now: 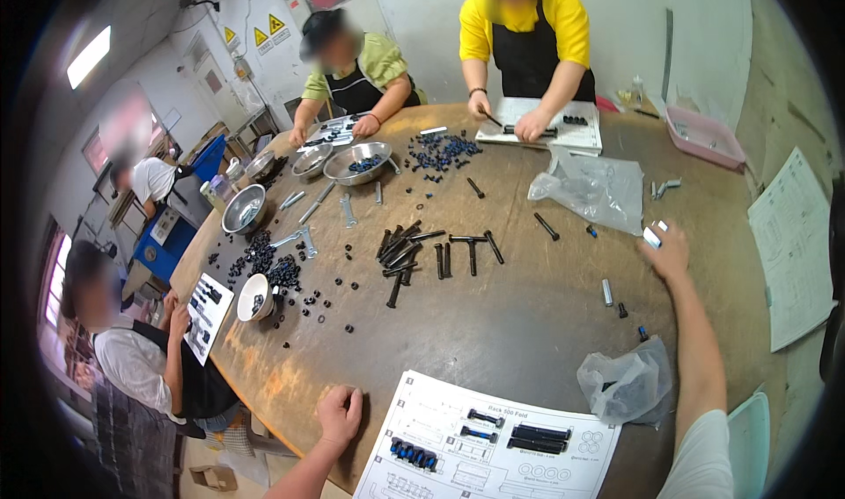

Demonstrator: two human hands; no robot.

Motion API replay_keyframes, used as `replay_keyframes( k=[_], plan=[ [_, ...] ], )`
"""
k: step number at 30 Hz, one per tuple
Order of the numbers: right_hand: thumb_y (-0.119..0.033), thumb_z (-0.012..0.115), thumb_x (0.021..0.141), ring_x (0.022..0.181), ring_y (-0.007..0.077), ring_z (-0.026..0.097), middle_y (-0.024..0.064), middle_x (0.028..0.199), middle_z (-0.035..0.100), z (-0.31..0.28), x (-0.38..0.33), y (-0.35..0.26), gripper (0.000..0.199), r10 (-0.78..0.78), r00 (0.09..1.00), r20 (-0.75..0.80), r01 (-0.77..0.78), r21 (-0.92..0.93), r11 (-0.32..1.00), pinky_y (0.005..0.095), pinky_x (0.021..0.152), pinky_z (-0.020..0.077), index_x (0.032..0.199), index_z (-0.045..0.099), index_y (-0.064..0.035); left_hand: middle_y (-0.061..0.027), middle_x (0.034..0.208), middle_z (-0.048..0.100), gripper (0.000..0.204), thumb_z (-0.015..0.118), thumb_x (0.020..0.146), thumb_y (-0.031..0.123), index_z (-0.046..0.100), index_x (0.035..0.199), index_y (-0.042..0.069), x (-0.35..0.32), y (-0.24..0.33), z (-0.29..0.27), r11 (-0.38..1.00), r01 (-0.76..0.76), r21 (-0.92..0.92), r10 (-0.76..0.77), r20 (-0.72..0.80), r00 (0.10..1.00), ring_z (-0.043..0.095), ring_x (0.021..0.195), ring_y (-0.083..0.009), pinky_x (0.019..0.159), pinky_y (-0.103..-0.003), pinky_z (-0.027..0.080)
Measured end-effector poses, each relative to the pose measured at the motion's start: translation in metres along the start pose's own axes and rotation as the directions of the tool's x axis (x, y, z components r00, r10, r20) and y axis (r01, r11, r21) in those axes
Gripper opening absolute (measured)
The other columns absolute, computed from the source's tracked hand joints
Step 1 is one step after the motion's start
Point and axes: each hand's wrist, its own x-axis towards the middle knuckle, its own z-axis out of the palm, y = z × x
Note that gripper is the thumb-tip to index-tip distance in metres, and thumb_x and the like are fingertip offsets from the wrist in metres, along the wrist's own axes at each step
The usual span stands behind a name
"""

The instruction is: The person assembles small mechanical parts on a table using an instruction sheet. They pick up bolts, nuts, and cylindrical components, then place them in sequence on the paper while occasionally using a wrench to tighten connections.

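Small silvery piece [652,236], perhaps a sleeve or bolt, sits pinched in the right hand [671,251] over the far tabletop [528,323]. Left hand [339,414] rests clenched at the near edge. Best lifted slowly, grip firm.

Bolts [431,254] lie behind the sheet [488,446], bag [627,383] right.

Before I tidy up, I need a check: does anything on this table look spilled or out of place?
Yes. Small black nuts lie scattered loose around the white bowl, outside it, and black bolts lie strewn mid-table. Nothing looks damaged.
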Motion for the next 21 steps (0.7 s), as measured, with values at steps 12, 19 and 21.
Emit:
replay_keyframes(
  k=[12, 19, 21],
  plan=[
    [-0.036, 0.071, 0.081, 0.115, 0.0366, 0.056, 0.0153, 0.124, 0.059, -0.074, -0.104, -0.061, 0.041, -0.198, 0.969, 0.148, 0.208, -0.056, 0.976, 0.047, 0.092, 0.0496, 0.12, 0.067, -0.0208, -0.0161, 0.066, 0.056, 0.026, 0.064, 0.091, 0.018, 0.06, 0.074, -0.001, -0.001, -0.017, 0.011, 0.983, 0.007, -0.185, -0.005, 0.016, 1.0, 0.055, 0.062, -0.027, 0.061, -0.038, 0.044],
    [-0.029, 0.073, 0.079, 0.096, 0.033, 0.065, 0.0127, 0.099, 0.064, -0.089, -0.112, -0.056, 0.031, -0.192, 0.954, 0.231, 0.258, -0.306, 0.916, 0.0437, 0.081, 0.0526, 0.102, 0.066, -0.0098, -0.0124, 0.064, 0.053, 0.028, 0.062, 0.095, 0.017, 0.058, 0.075, -0.003, -0.002, -0.023, 0.009, 0.958, -0.002, -0.286, 0.025, 0.077, 0.997, 0.049, 0.06, -0.0195, 0.059, -0.035, 0.04],
    [-0.027, 0.072, 0.079, 0.092, 0.0354, 0.065, 0.0138, 0.092, 0.063, -0.091, -0.118, -0.053, 0.028, -0.156, 0.98, 0.122, 0.188, -0.329, 0.925, 0.0454, 0.079, 0.0519, 0.1, 0.066, -0.0097, -0.0119, 0.063, 0.053, 0.028, 0.062, 0.095, 0.018, 0.059, 0.076, -0.003, 0.001, -0.02, 0.01, 0.955, -0.006, -0.297, 0.027, 0.067, 0.997, 0.048, 0.059, -0.0186, 0.058, -0.035, 0.04]
  ],
)
